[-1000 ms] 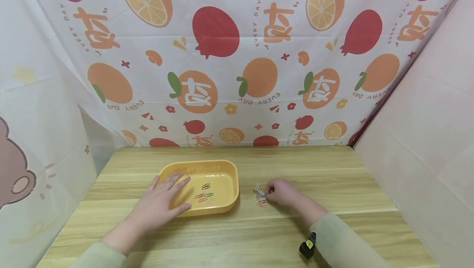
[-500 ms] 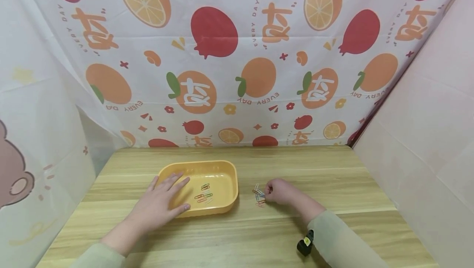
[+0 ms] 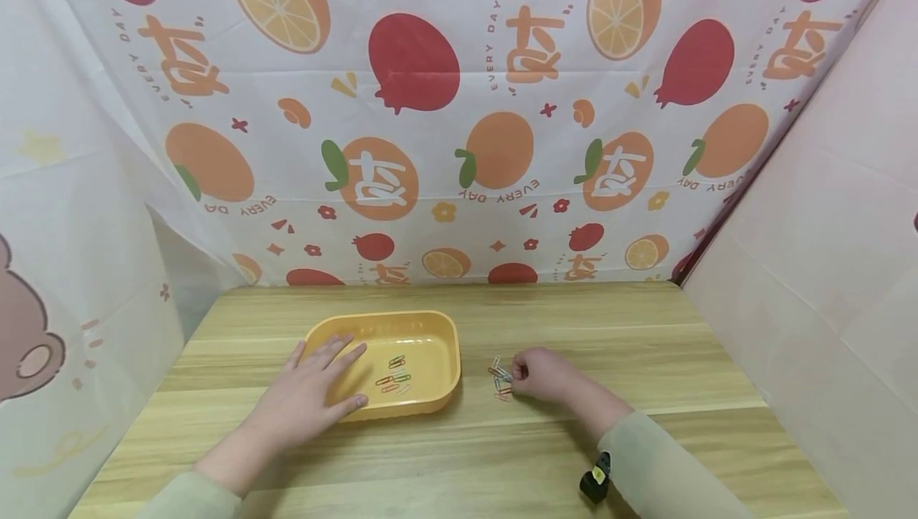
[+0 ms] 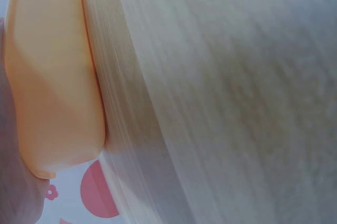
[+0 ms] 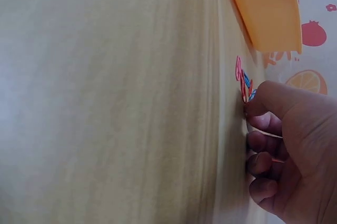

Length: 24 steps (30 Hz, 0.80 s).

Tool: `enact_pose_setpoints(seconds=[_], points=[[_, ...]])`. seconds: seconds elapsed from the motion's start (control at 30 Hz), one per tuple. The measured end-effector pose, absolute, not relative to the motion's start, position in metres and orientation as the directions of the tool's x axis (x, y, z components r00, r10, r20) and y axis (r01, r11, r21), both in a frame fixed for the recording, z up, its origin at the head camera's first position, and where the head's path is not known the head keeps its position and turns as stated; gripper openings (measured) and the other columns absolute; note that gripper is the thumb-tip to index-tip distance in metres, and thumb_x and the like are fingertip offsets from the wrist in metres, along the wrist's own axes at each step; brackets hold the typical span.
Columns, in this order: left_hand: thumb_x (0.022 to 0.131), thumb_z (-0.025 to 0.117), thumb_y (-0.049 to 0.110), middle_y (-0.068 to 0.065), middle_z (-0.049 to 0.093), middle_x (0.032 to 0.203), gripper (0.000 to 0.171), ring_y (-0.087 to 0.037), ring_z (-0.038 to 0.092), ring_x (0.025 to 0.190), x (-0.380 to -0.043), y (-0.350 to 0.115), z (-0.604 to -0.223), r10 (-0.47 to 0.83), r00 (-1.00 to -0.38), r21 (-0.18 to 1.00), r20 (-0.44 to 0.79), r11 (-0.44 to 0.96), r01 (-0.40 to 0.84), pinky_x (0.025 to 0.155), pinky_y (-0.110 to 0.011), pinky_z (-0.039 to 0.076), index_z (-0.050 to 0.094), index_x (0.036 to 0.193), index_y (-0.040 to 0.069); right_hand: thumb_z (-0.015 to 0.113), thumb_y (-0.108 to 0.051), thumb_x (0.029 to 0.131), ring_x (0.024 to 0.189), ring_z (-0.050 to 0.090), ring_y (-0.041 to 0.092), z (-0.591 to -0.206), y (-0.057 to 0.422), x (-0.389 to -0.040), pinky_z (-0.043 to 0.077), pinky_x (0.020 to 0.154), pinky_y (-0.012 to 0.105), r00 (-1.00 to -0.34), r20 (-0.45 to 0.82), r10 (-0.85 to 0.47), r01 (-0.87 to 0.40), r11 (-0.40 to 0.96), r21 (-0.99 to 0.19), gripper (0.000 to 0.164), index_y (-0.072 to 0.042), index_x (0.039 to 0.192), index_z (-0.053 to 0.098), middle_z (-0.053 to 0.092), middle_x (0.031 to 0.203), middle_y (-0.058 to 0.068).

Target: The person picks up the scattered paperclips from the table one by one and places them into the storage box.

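A shallow yellow plastic tray (image 3: 430, 403) sits left of centre on the table, with several coloured paper clips (image 3: 394, 375) lying on its floor. My left hand (image 3: 308, 391) lies spread over the tray's left end, its fingers reaching over the rim and the thumb at the near edge. To the right of the tray is a small pile of paper clips (image 3: 499, 371) in red, blue, pink and white. My right hand (image 3: 548, 375) is at the pile's right side, fingers curled and thumb and forefinger pinching at a red clip (image 5: 244, 88); the fingertips partly hide it.
The wooden table (image 3: 610, 328) carries the tray and the pile. A fruit-printed cloth (image 3: 445, 104) hangs behind the table, with pale cloths at both sides. A small black device (image 3: 595, 481) is at the right sleeve.
My left hand stays on the tray. The right hand keeps its place at the pile, with only slight finger movement; the head view has shifted a little.
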<state>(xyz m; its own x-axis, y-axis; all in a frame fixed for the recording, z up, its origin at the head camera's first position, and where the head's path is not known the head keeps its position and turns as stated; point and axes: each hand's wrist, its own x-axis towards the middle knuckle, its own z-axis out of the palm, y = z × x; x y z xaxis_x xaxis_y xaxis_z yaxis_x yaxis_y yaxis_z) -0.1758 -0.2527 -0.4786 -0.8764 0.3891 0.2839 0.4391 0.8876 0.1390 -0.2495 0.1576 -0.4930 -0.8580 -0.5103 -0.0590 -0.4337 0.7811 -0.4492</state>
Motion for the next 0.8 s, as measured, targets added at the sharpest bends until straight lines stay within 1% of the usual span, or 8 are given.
enact_pose_setpoints(seconds=[0.17, 0.3, 0.63, 0.8], points=[[0.090, 0.060, 0.062, -0.011, 0.034, 0.158, 0.077, -0.036, 0.030, 0.145, -0.176, -0.254, -0.478, 0.388, -0.880, 0.143, 0.273, 0.889, 0.436, 0.120, -0.053, -0.004, 0.040, 0.153, 0.021, 0.069, -0.014, 0.082, 0.063, 0.048, 0.006, -0.498, 0.160, -0.249, 0.043, 0.059, 0.025, -0.864, -0.014, -0.503, -0.437, 0.764, -0.475, 0.014, -0.021, 0.074, 0.059, 0.053, 0.069, -0.011], [0.091, 0.059, 0.063, -0.011, 0.033, 0.159, 0.077, -0.037, 0.029, 0.145, -0.177, -0.253, -0.478, 0.390, -0.882, 0.142, 0.265, 0.889, 0.436, 0.120, -0.052, -0.005, 0.040, 0.153, 0.021, 0.069, -0.013, 0.083, 0.064, 0.050, 0.006, -0.503, 0.161, -0.250, 0.044, 0.060, 0.025, -0.876, 0.002, -0.483, -0.415, 0.751, -0.513, 0.012, -0.020, 0.077, 0.063, 0.055, 0.070, -0.012], [0.090, 0.059, 0.063, -0.011, 0.034, 0.158, 0.077, -0.036, 0.030, 0.145, -0.177, -0.254, -0.479, 0.392, -0.879, 0.139, 0.272, 0.888, 0.439, 0.120, -0.053, -0.005, 0.041, 0.152, 0.022, 0.069, -0.011, 0.087, 0.065, 0.049, 0.008, -0.507, 0.160, -0.253, 0.043, 0.060, 0.026, -0.895, 0.005, -0.446, -0.368, 0.732, -0.573, 0.011, -0.018, 0.080, 0.064, 0.054, 0.070, -0.008], [0.090, 0.059, 0.063, -0.011, 0.035, 0.158, 0.077, -0.036, 0.030, 0.145, -0.177, -0.254, -0.480, 0.392, -0.878, 0.138, 0.275, 0.887, 0.440, 0.120, -0.053, -0.004, 0.041, 0.152, 0.022, 0.071, -0.014, 0.088, 0.067, 0.050, 0.008, -0.506, 0.158, -0.252, 0.045, 0.062, 0.027, -0.903, 0.002, -0.430, -0.352, 0.737, -0.577, 0.006, -0.017, 0.085, 0.067, 0.056, 0.073, -0.009]])
